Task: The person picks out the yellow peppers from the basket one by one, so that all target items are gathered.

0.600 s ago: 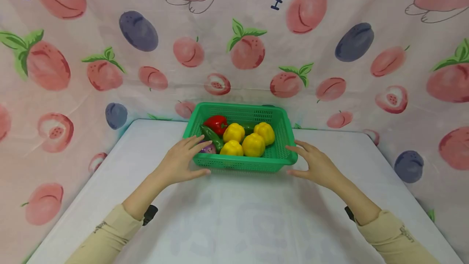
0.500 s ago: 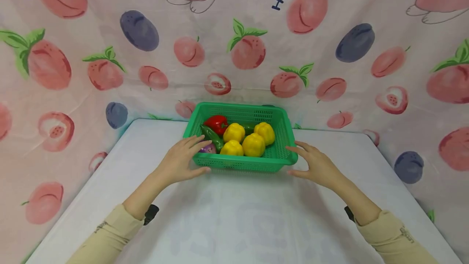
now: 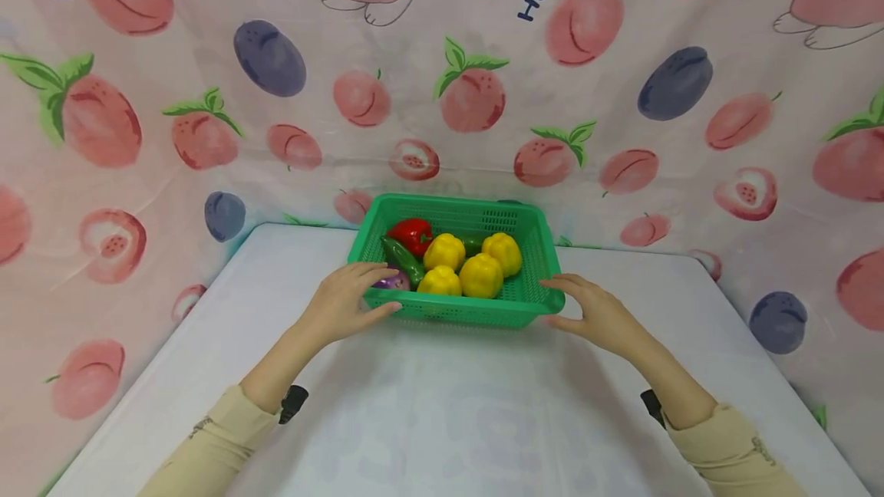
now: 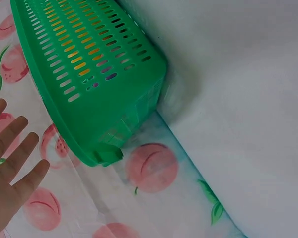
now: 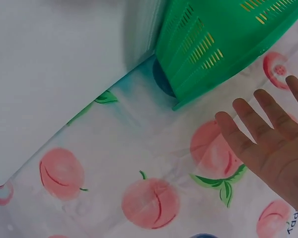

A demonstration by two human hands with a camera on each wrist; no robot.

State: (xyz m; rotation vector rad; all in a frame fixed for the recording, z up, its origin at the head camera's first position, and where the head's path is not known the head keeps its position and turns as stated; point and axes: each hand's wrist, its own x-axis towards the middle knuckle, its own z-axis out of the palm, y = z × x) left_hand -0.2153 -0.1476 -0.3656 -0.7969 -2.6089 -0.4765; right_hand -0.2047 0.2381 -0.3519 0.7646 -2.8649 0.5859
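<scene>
A green plastic basket (image 3: pixel 483 311) with slotted walls stands at the back of the white table. Inside it are several yellow bell peppers (image 3: pixel 481 276), a red bell pepper (image 3: pixel 412 235), a long dark green vegetable (image 3: pixel 403 258) and a purple vegetable (image 3: pixel 394 280), partly behind my left fingers. My left hand (image 3: pixel 340 304) is at the basket's left front corner, fingers spread and overlapping the rim in the head view. At the right front corner my right hand (image 3: pixel 599 314) mirrors it, thumb apart from the fingers. Both wrist views show the fingers extended beside the basket (image 4: pixel 97 119), holding nothing.
Close behind the basket hangs a fruit-printed cloth (image 3: pixel 414 121), which also runs along both sides of the table (image 3: pixel 442 405). Another green piece (image 3: pixel 472 244) lies behind the yellow peppers. A black strap (image 3: pixel 293 403) shows at my left wrist.
The head view has shifted slightly. Both hands have sunk a little at the basket's ends, their fingers flattening somewhat. The basket and its contents keep their arrangement.
</scene>
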